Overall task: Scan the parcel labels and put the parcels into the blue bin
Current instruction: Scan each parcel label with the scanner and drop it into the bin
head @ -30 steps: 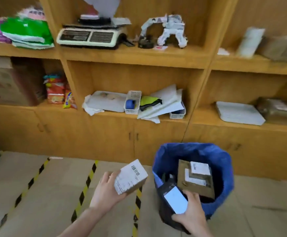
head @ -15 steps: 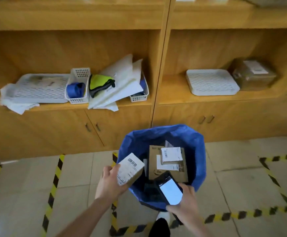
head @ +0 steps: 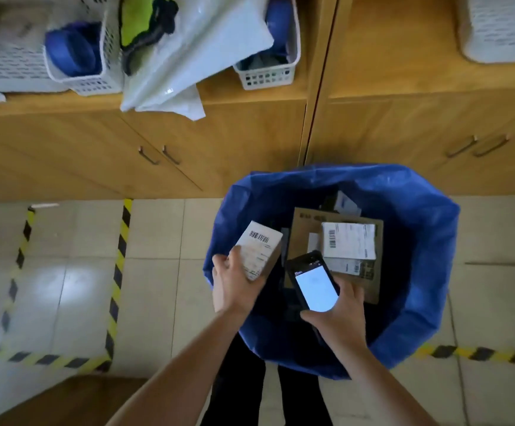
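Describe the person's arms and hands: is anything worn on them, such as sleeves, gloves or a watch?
Nothing is worn that can be seen. The left hand and right hand have no gloves and no visible rings. The left forearm and right forearm are bare down to the picture's edge: no sleeves, watch or bands on the wrists.

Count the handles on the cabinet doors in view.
4: two handles sit side by side up left of the blue bin, and two more up right of it. Others may lie outside the frame.
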A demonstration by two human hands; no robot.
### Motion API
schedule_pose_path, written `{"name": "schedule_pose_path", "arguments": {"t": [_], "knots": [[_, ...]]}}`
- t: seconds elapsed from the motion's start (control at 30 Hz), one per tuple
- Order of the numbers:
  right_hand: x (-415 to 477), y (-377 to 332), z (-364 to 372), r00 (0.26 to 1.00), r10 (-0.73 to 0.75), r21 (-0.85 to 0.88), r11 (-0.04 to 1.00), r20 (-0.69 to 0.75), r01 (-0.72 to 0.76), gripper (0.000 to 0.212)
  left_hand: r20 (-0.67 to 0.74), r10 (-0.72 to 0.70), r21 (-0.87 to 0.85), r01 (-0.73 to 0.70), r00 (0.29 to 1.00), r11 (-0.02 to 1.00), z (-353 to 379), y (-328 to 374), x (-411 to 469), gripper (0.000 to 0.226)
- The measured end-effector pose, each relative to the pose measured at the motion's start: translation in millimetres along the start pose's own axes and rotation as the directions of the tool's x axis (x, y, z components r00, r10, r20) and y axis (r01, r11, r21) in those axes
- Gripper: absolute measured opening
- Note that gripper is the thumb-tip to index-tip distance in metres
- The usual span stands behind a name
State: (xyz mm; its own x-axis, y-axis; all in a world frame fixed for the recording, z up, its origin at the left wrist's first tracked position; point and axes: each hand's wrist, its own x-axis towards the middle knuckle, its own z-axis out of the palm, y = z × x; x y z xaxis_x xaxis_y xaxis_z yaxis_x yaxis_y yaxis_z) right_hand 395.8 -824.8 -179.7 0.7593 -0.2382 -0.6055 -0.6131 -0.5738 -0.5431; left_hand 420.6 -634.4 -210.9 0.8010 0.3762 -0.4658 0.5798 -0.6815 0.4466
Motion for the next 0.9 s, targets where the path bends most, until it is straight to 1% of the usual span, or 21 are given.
{"name": "schedule_pose_path", "arguments": {"t": [0.13,0.27,0.33,0.43,0.57,0.73,0.8,0.9], "knots": [[49,19,39,0.997,0.065,0.082,0.995,-0.049,-0.061,0.084,-0.015,0.036,0.038,-0.036,0.999,0.999,55,-16,54,0.069],[86,36,73,0.991,0.104,0.102,0.99,-0.079,-0.095,0.081,0.042,0.054,0.109,-0.058,0.998,0.992,104,-34,98,0.076],[100,43,87,0.99,0.101,0.106,0.99,-0.097,-0.091,0.081,0.064,0.04,0.107,-0.046,0.997,0.993,126,-41,117,0.078],[114,51,104,0.991,0.066,0.114,0.992,-0.113,-0.053,0.083,0.082,0.013,0.078,-0.019,0.997,0.997,152,-47,141,0.081],[128,58,120,0.99,-0.01,0.078,0.997,-0.138,0.021,0.083,0.093,0.09,0.066,-0.096,0.992,0.993,177,-48,168,0.085],[144,62,129,0.981,-0.049,0.012,0.999,-0.186,0.052,0.086,0.103,0.111,0.035,-0.116,0.988,0.993,194,-55,189,0.086],[148,62,131,0.979,-0.049,0.012,0.999,-0.199,0.052,0.087,0.151,0.129,0.017,-0.133,0.98,0.991,198,-60,192,0.09],[149,64,131,0.976,-0.041,0.016,0.999,-0.215,0.046,0.09,0.293,0.166,0.04,-0.185,0.942,0.982,201,-67,193,0.096]]}}
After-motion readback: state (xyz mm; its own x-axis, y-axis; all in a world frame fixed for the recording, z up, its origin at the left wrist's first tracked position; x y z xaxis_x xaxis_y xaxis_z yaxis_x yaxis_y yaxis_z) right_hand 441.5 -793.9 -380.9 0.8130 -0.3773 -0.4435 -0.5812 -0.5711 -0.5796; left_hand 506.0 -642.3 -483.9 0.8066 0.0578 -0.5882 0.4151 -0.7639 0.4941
